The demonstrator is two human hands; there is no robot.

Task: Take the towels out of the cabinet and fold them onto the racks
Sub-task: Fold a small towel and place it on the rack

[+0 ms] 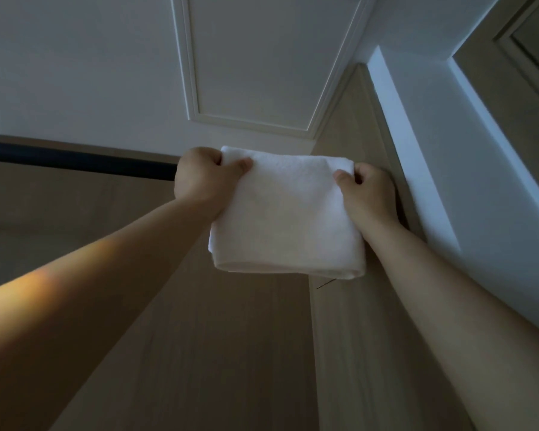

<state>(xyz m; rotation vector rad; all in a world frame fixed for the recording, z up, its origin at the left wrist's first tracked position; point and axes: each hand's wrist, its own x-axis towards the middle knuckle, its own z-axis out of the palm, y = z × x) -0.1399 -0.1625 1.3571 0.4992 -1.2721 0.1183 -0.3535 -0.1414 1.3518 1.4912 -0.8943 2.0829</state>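
Observation:
A folded white towel (288, 213) hangs in front of me, held up high at its top edge. My left hand (204, 178) grips its upper left corner, thumb on the front. My right hand (366, 194) pinches the upper right corner the same way. A dark round bar (75, 160) runs in from the left at the height of my hands and ends behind my left hand; whether the towel lies over it is hidden. Both forearms reach upward.
Light wooden panels (199, 337) fill the space behind and below the towel. A wooden upright (355, 119) stands just right of it. A white panelled ceiling (262, 57) is above, and a white wall (464, 181) lies to the right.

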